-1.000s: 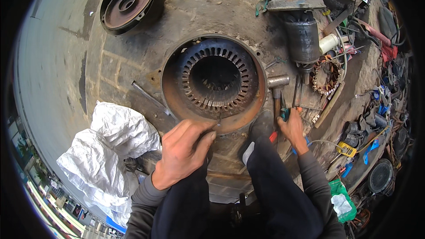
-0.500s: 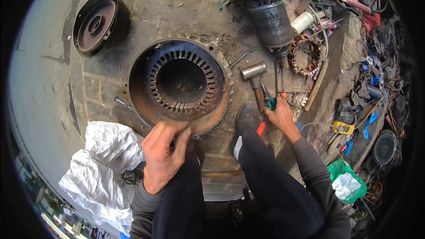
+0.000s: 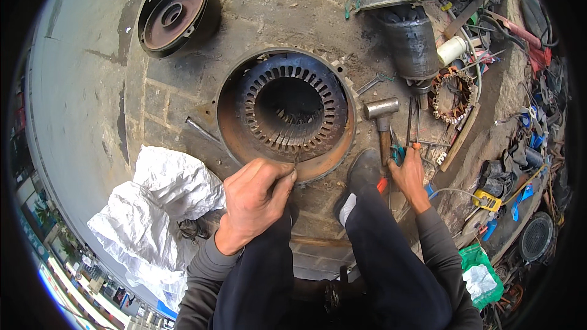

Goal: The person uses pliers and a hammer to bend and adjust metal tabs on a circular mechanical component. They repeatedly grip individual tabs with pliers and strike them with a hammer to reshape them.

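Note:
A large round motor stator (image 3: 347, 140) with a slotted iron core (image 3: 251, 110) sits on the ground before me. Over its near rim, my left hand (image 3: 255, 195) is closed in a pinch on a thin dark strip (image 3: 296, 159); how far that runs into the palm is hidden. To the right, my right hand (image 3: 408, 174) reaches down among tools, its fingers curled at teal-handled pliers (image 3: 398, 154) and mostly covering them. An orange tool end (image 3: 417, 145) shows at its fingertips. Beside this hand lies a hammer (image 3: 383, 110) with a metal head and wooden handle.
A round end cover (image 3: 147, 30) lies at far left, a white sack (image 3: 153, 208) at near left. Far right stands a dark rotor (image 3: 413, 43), with a copper winding ring (image 3: 435, 98) beside it. Cables and scrap line the right edge, with a yellow device (image 3: 487, 201).
The whole view has shifted, so the stator and tools appear further right. My left hand keeps its pinch by the stator rim; my right hand stays at the tools.

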Action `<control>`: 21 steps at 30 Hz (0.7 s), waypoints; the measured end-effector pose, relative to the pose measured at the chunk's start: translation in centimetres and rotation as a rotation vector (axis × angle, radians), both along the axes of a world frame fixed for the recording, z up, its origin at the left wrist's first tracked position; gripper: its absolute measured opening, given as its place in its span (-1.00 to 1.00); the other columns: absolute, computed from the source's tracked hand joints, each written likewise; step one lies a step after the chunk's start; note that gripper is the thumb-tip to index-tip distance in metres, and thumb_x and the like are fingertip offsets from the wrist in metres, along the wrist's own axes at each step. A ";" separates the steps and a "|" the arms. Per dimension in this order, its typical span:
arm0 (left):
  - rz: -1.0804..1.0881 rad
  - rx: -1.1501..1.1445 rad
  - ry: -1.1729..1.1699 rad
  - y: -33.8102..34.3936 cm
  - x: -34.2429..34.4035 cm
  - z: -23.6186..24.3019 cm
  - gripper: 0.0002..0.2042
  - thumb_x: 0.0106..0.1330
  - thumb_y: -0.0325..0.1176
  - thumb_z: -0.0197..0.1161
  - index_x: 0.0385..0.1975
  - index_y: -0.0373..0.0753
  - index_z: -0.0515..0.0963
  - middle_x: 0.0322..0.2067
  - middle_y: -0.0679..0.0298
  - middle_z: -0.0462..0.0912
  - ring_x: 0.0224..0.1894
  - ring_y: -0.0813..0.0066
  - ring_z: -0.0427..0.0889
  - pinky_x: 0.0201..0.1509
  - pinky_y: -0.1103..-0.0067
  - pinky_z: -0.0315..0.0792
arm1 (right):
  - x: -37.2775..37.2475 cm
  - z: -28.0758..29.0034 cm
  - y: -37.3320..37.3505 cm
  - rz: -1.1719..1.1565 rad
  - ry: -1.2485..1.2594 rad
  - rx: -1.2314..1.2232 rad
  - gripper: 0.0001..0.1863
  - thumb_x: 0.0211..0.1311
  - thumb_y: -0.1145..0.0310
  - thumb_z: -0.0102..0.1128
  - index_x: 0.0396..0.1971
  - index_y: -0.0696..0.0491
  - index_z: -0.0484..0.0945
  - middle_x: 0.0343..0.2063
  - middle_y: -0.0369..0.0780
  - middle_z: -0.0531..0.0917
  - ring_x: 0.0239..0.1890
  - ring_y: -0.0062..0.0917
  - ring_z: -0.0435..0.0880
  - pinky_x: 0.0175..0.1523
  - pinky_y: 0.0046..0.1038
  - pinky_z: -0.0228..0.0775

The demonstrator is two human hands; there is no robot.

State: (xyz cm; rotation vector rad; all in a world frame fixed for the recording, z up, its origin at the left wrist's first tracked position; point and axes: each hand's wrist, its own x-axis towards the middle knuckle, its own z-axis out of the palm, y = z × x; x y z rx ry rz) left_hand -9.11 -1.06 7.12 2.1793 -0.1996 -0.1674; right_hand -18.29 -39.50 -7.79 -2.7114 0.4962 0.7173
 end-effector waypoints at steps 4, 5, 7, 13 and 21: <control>0.009 -0.034 -0.007 0.1 0.0 -0.2 -0.85 0.17 -0.63 0.49 -0.31 -0.34 0.67 -0.37 0.17 0.75 -0.39 0.27 0.74 -0.30 0.51 0.56 | 0.2 0.0 0.5 0.072 -0.116 0.005 -0.37 0.19 0.27 0.46 0.14 0.31 0.42 0.08 0.23 0.49 0.15 0.21 0.50 0.22 0.03 0.42; 0.013 -0.029 -0.008 0.2 0.0 -0.2 -0.85 0.17 -0.63 0.49 -0.31 -0.34 0.68 -0.38 0.16 0.74 -0.40 0.25 0.73 -0.31 0.49 0.55 | 0.4 0.0 0.6 0.075 -0.147 0.008 -0.38 0.19 0.28 0.46 0.14 0.30 0.43 0.06 0.22 0.49 0.16 0.20 0.49 0.23 0.02 0.41; 0.016 -0.037 -0.010 0.2 0.0 -0.3 -0.85 0.16 -0.62 0.50 -0.31 -0.33 0.68 -0.38 0.16 0.74 -0.40 0.25 0.73 -0.31 0.49 0.55 | 0.8 -0.1 1.0 0.077 -0.208 0.032 -0.44 0.20 0.31 0.46 0.09 0.28 0.44 0.02 0.16 0.49 0.14 0.16 0.48 0.23 0.00 0.39; 0.004 -0.038 -0.003 0.5 0.0 -0.3 -0.86 0.15 -0.61 0.50 -0.32 -0.34 0.69 -0.38 0.16 0.75 -0.38 0.23 0.75 -0.29 0.48 0.58 | 2.5 -0.4 2.4 0.147 -0.148 -0.042 -0.49 0.21 0.28 0.48 -0.01 0.25 0.44 0.02 0.12 0.49 0.11 0.13 0.50 0.12 0.02 0.44; 0.001 -0.049 0.017 0.7 0.0 -0.3 -0.86 0.16 -0.61 0.50 -0.31 -0.35 0.69 -0.37 0.16 0.76 -0.36 0.24 0.77 -0.27 0.49 0.59 | 4.0 -0.6 3.4 0.188 -0.200 0.000 -0.47 0.20 0.31 0.51 -0.01 0.25 0.41 0.00 0.16 0.47 0.02 0.18 0.54 0.06 0.01 0.46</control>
